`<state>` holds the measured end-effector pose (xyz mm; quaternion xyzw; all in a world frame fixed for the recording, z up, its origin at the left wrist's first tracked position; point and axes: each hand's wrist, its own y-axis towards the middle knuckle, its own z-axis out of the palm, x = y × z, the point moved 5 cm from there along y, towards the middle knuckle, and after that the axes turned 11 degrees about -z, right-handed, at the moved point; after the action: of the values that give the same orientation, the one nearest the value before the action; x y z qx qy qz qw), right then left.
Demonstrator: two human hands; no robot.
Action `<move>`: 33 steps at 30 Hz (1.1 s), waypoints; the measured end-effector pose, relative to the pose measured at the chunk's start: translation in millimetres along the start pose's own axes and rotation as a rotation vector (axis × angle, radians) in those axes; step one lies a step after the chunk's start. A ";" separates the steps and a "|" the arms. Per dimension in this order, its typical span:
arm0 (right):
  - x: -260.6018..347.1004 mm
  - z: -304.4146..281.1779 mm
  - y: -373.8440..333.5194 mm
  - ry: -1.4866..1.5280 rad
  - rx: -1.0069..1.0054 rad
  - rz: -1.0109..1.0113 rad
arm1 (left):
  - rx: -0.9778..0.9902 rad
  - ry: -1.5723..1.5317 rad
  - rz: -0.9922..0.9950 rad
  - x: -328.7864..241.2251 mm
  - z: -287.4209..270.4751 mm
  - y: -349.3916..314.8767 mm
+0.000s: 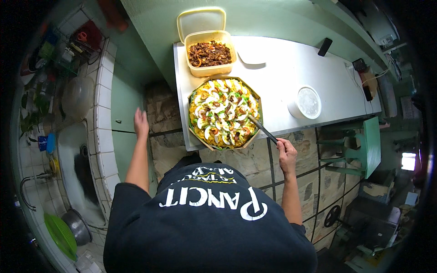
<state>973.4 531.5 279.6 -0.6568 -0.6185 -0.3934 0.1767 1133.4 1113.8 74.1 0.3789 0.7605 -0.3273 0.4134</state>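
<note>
My right hand (287,154) is closed round the end of a long, slim black utensil (265,130). Its far tip reaches the right side of an octagonal tray (195,133) of yellow noodles (211,88), so I cannot tell its exact kind. Egg slices, green bits and browned pieces top the noodles. To the left of the table, my left hand (141,122) hangs in the air with its fingers stretched out, holding nothing. Behind the tray stands a yellowish plastic tub (210,71) of dark browned strips (210,54), its lid (201,23) propped against the wall.
On the white table (277,59) are a white round tub (306,103), a white flat piece (251,55) and a black upright object (325,47). A green stool (364,148) stands at the right. Along the left runs a tiled counter with a sink (75,157) and a green basket (60,236).
</note>
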 end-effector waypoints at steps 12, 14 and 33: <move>55.0 13.4 -38.6 -0.267 0.118 0.084 | 0.047 0.543 0.920 -417.1 219.7 149.8; 67.1 22.4 -45.2 -0.367 0.203 0.085 | 0.153 0.652 0.870 -420.9 238.8 156.7; 67.6 27.9 -16.1 -0.245 0.220 0.199 | 0.166 0.749 0.878 -417.2 244.8 181.6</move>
<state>961.4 599.8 307.7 -0.7344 -0.6066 -0.2213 0.2089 1535.2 878.2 297.8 0.7796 0.5986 -0.0273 0.1820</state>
